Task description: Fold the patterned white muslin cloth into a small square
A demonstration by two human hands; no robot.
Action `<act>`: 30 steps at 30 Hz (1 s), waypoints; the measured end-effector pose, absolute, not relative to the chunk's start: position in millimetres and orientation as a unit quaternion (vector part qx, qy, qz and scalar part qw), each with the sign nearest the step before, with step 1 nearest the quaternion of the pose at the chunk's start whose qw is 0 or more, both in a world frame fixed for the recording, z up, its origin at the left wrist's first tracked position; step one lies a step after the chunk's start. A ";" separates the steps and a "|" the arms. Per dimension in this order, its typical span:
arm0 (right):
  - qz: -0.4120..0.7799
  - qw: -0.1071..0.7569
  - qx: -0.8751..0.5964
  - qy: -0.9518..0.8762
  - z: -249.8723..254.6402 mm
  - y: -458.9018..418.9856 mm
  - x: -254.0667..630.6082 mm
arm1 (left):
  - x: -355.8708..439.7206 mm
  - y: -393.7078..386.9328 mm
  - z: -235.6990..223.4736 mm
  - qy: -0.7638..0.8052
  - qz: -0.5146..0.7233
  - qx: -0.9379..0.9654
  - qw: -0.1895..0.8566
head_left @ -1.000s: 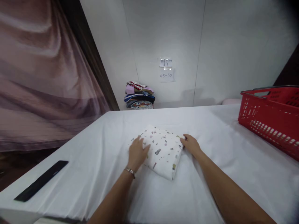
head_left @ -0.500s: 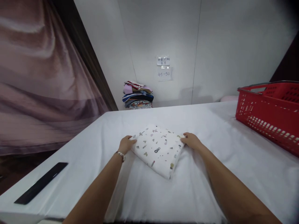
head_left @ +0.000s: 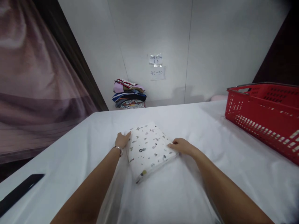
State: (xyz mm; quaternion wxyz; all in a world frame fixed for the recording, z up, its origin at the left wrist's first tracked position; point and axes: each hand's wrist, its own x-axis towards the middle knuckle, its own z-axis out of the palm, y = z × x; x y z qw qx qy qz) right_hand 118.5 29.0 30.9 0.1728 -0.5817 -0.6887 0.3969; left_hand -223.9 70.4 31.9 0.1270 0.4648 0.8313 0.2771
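A folded white cloth (head_left: 146, 146) with small printed figures lies turned askew on the white-covered table, one corner pointing toward me. At its left edge is my left hand (head_left: 122, 140), the thumb over the top and the other fingers partly hidden; a bracelet (head_left: 119, 150) circles that wrist. My right hand (head_left: 181, 146) grips the right corner, with the thumb on the upper face and fingertips tucked out of sight.
A red plastic basket (head_left: 263, 105) stands on the right of the table (head_left: 198, 121). Folded fabrics (head_left: 129, 95) are stacked by the wall under paper signs (head_left: 157, 72). A flat black strip (head_left: 20, 193) lies at the left, near a pink curtain (head_left: 37, 102).
The cloth has turned clockwise between my hands, its near corner swinging to the left. My right hand has come down and left with it. The whole view has shifted slightly right.
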 end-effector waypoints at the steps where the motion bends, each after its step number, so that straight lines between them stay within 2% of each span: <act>1: 0.382 0.191 -0.594 -0.682 30.0 29.1 114.2 | -223.6 62.8 30.3 0.833 0.275 0.456 0.150; 5: 0.353 0.196 -0.624 -0.668 26.1 31.4 103.2 | -218.6 36.1 25.2 0.820 0.271 0.441 0.244; 7: 0.358 0.184 -0.626 -0.668 26.0 31.6 102.2 | -215.6 32.7 23.3 0.813 0.279 0.447 0.248; 10: 0.408 0.180 -0.615 -0.651 26.4 23.8 98.2 | -216.7 46.2 25.1 0.808 0.298 0.464 0.210; 15: 0.625 0.164 -0.446 -0.619 22.4 -10.0 71.3 | -237.2 87.2 38.3 0.801 0.242 0.528 0.146; 19: 0.643 0.188 -0.440 -0.598 16.7 -16.5 61.5 | -239.2 89.9 46.7 0.807 0.221 0.537 0.103; 22: 0.619 0.223 -0.482 -0.579 13.0 -5.9 67.0 | -211.6 60.6 49.3 0.757 0.240 0.604 0.060; 24: 0.619 0.230 -0.493 -0.566 11.6 0.5 70.7 | -183.8 27.9 47.7 0.672 0.249 0.697 0.033; 27: 0.629 0.235 -0.490 -0.557 10.5 4.6 72.5 | -146.0 -24.2 39.3 0.535 0.197 0.820 0.036; 30: 0.633 0.243 -0.475 -0.560 8.5 5.9 73.0 | -126.9 -56.6 27.9 0.487 0.157 0.859 0.025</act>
